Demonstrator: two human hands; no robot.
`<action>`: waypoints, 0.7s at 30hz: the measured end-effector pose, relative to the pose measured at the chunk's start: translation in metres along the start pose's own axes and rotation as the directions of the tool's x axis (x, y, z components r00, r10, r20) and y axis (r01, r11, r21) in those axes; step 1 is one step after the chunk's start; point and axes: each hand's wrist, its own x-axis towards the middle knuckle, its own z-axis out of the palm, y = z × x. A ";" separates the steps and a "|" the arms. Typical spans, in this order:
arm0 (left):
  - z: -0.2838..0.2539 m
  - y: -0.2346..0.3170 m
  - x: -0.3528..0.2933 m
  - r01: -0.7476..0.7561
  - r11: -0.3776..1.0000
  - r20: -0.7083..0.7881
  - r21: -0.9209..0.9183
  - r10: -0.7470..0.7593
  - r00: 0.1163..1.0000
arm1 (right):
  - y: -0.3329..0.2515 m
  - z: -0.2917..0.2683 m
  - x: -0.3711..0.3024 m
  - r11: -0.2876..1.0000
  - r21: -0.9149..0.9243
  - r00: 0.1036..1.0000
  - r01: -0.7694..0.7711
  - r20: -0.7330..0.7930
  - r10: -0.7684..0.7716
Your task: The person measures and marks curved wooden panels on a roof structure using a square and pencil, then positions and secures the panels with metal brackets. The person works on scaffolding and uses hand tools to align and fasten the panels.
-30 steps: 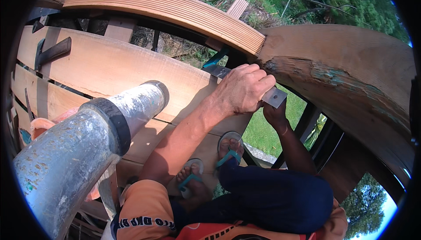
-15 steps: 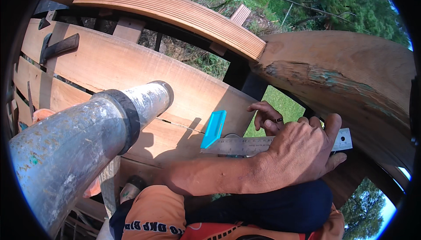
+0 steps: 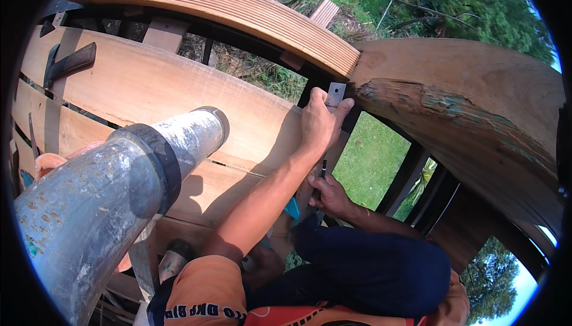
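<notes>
My left hand (image 3: 320, 124) reaches up from the orange sleeve and presses a flat metal ruler (image 3: 335, 95) against the right end of a wide wooden plank (image 3: 179, 96). The ruler's top end shows above my fingers, and a blue part (image 3: 292, 208) of it shows lower down behind my forearm. Below, my right hand (image 3: 330, 198) grips a dark pencil (image 3: 323, 168) that points up along the plank's end. The pencil tip's contact with the wood is hidden.
A thick grey pipe (image 3: 119, 195) crosses the lower left. A hatchet (image 3: 68, 64) lies on the planks at far left. A ribbed curved rail (image 3: 238, 16) and a heavy rough beam (image 3: 465, 105) arch overhead. Black metal bars (image 3: 411, 177) and grass (image 3: 369, 159) show below.
My left hand has carried the ruler from low on the right up to the plank's end. My right hand has dropped below it and now shows the pencil.
</notes>
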 end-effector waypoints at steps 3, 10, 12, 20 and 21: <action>0.003 -0.015 0.000 -0.093 0.985 0.032 0.145 0.089 0.995 | 0.014 -0.013 0.017 0.990 0.143 0.997 -0.019 0.083 0.007; 0.006 -0.021 -0.005 -0.358 0.752 0.093 0.554 0.371 0.924 | 0.022 -0.016 0.049 0.987 -0.103 0.988 0.121 0.110 -0.109; 0.003 -0.019 -0.003 -0.412 0.651 0.113 0.637 0.450 0.886 | 0.032 -0.026 0.054 0.901 -0.321 0.953 0.293 0.169 -0.250; -0.013 -0.024 0.011 -0.414 0.497 0.143 0.763 0.496 0.857 | -0.001 -0.014 0.047 0.969 -0.246 0.996 -0.033 0.072 0.052; -0.012 -0.028 0.012 -0.455 0.461 0.128 0.762 0.583 0.803 | -0.007 -0.014 0.047 0.961 -0.275 0.996 -0.037 0.069 0.058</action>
